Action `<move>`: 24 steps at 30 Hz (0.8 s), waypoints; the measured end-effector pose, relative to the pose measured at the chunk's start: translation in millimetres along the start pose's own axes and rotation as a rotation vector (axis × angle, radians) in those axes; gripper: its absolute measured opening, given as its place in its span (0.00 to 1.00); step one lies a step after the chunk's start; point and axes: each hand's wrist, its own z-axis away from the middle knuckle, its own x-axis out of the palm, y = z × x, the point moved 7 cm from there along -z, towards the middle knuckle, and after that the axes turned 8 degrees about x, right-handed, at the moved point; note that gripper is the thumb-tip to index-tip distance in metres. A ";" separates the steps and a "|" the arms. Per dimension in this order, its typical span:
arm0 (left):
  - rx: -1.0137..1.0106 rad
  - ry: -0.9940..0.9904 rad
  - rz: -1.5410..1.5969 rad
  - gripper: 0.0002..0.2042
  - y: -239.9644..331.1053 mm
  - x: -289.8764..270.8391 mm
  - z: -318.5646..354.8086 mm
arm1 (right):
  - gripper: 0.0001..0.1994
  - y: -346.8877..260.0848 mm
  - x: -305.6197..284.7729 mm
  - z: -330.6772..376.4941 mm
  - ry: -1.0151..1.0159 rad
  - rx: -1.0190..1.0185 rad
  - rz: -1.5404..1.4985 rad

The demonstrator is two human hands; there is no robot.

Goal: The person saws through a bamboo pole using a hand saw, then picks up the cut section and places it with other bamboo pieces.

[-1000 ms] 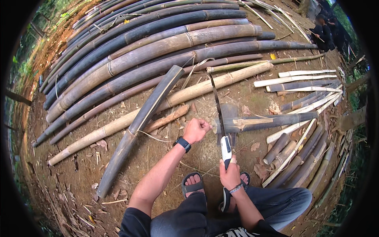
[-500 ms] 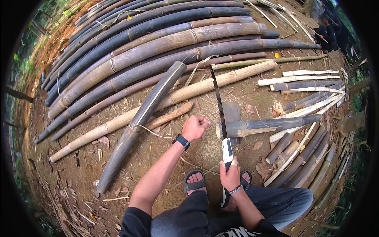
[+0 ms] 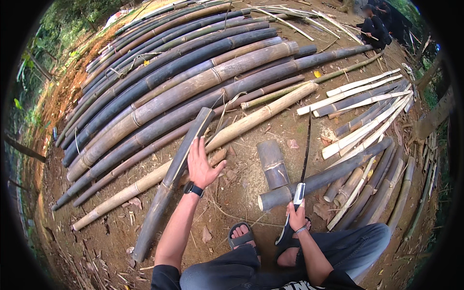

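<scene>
Handsaw (image 3: pixel 299 191): the tool is occupying a position right of centre, its dark blade pointing away from the wearer. The right hand (image 3: pixel 296 216) is grasping it by the handle, fingers wrapping round the dark lower part. The white upper part of the handle is crossing in front of a dark bamboo length (image 3: pixel 338 169), near that length's cut end; whether saw and bamboo are touching cannot be told from this view.

The left hand (image 3: pixel 201 166) is holding nothing in its grasp: the fingers are extending forward, the thumb is standing apart, and the back of the hand is facing the camera. The fingertips are overlapping the edge of a striped dark pole (image 3: pixel 163 198); contact cannot be confirmed. That pole is lying aslant across a pale bamboo pole (image 3: pixel 263 119).

A short bamboo section (image 3: pixel 272 162) is lying left of the blade, its near end meeting the dark bamboo length. Pale split strips (image 3: pixel 355 136) are lying beyond it to the right. A row of long bamboo poles (image 3: pixel 217 72) is spreading across the ground ahead. A black watch (image 3: pixel 194 189) is encircling the left wrist. At upper right, another person (image 3: pixel 374 26) in dark clothing is appearing, well apart from the work.
</scene>
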 end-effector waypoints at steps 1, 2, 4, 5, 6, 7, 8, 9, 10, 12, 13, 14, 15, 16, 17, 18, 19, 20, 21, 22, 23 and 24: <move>-0.009 0.070 -0.018 0.53 -4.9 -17.8 4.0 | 0.16 3.1 3.8 0.9 -0.021 0.032 -0.014; -0.056 0.055 -0.050 0.55 -22.6 -26.0 13.8 | 0.15 -0.1 7.7 3.9 -0.036 0.027 0.012; -0.195 -0.038 -0.117 0.59 -67.4 -30.1 42.8 | 0.14 -6.6 15.4 7.5 -0.064 0.008 0.029; -0.289 -0.121 -0.151 0.61 -88.2 -28.0 62.5 | 0.13 -3.3 16.1 8.5 -0.055 0.058 0.036; -0.370 -0.228 -0.189 0.62 -103.4 -23.5 81.4 | 0.13 -5.4 12.6 11.4 -0.023 0.057 0.050; -0.452 -0.335 -0.231 0.63 -117.3 -20.0 100.9 | 0.13 -7.0 10.4 14.1 0.009 0.058 0.061; -0.459 -0.397 -0.244 0.63 -123.1 -15.3 115.8 | 0.14 -5.9 4.0 15.1 0.083 0.033 0.051; -0.463 -0.459 -0.261 0.63 -129.1 -11.1 128.2 | 0.14 -6.4 0.2 12.9 0.104 0.047 0.027; -0.477 -0.512 -0.248 0.62 -130.7 -5.4 138.0 | 0.14 -5.6 -9.6 12.9 0.135 0.068 0.009; -0.459 -0.553 -0.221 0.60 -131.6 5.5 147.2 | 0.15 1.0 -33.0 7.2 0.265 0.026 0.047; -0.442 -0.541 -0.205 0.58 -136.7 11.6 153.0 | 0.17 -1.0 -42.1 4.5 0.283 0.064 0.022; -0.411 -0.512 -0.222 0.55 -147.5 17.1 160.3 | 0.17 -4.3 -50.2 -0.3 0.317 0.067 0.043; -0.380 -0.488 -0.241 0.52 -155.5 23.2 164.6 | 0.18 -6.3 -57.6 -3.6 0.350 0.078 0.064; -0.365 -0.458 -0.244 0.49 -151.5 26.4 165.3 | 0.19 -14.0 -65.1 -2.9 0.358 0.109 0.098; -0.354 -0.426 -0.247 0.46 -149.2 26.7 166.3 | 0.21 -24.3 -73.2 -5.0 0.363 0.115 0.097; -0.388 -0.465 -0.242 0.45 -148.9 31.1 166.6 | 0.20 -24.5 -78.6 -6.8 0.415 0.111 0.154; -0.376 -0.400 -0.215 0.44 -150.2 24.0 170.0 | 0.19 -23.7 -79.7 -10.1 0.438 0.105 0.216; -0.392 -0.423 -0.175 0.43 -153.3 30.3 168.3 | 0.19 -23.3 -88.1 -11.3 0.472 0.079 0.221; -0.442 -0.436 -0.156 0.42 -152.8 15.8 168.1 | 0.20 -26.4 -82.5 -15.3 0.466 0.047 0.222; -0.395 -0.440 -0.175 0.41 -160.9 24.9 165.0 | 0.19 -26.0 -87.2 -18.5 0.458 0.063 0.237; -0.371 -0.439 -0.215 0.40 -175.9 21.3 167.0 | 0.18 -24.2 -84.5 -25.5 0.450 0.038 0.213; -0.352 -0.448 -0.200 0.40 -167.1 19.4 154.6 | 0.18 -36.5 -93.2 -25.1 0.540 -0.013 0.296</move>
